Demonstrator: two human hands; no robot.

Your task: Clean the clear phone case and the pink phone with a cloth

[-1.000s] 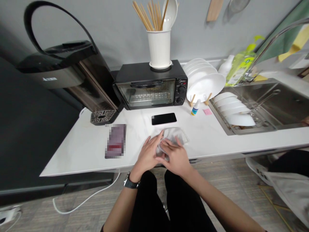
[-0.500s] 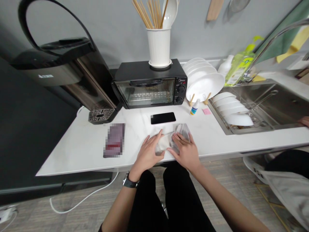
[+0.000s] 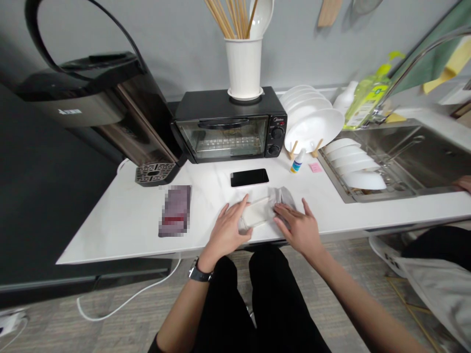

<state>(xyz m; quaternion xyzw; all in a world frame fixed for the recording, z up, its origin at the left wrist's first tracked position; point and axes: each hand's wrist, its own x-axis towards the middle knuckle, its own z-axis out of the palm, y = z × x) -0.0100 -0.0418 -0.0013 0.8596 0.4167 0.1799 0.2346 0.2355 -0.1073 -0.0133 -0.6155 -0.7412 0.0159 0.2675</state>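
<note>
A flat, whitish rectangular packet (image 3: 257,212) lies on the counter near its front edge, its exact kind unclear. Crumpled, translucent greyish plastic (image 3: 280,197) covers its right end. My left hand (image 3: 228,224), with a dark-strapped watch on the wrist, holds the packet's left end between the thumb on the near side and the fingers on the far side. Fingers outstretched, my right hand (image 3: 300,226) rests its fingertips on the plastic, with the little finger lifted away. Just behind the packet is a black-screened phone (image 3: 249,177).
A pixelated purplish item (image 3: 175,211) lies left on the counter (image 3: 121,225). Behind stand a black water dispenser (image 3: 147,122), a toaster oven (image 3: 228,132), racked plates (image 3: 316,130) and a small bottle (image 3: 298,161). Bowls (image 3: 362,179) sit by the sink (image 3: 437,157); another person's hand (image 3: 462,183) is at right.
My right hand has slid right along the packet, drawing the plastic rightward and baring more of the whitish surface. My left hand stays at the left end.
</note>
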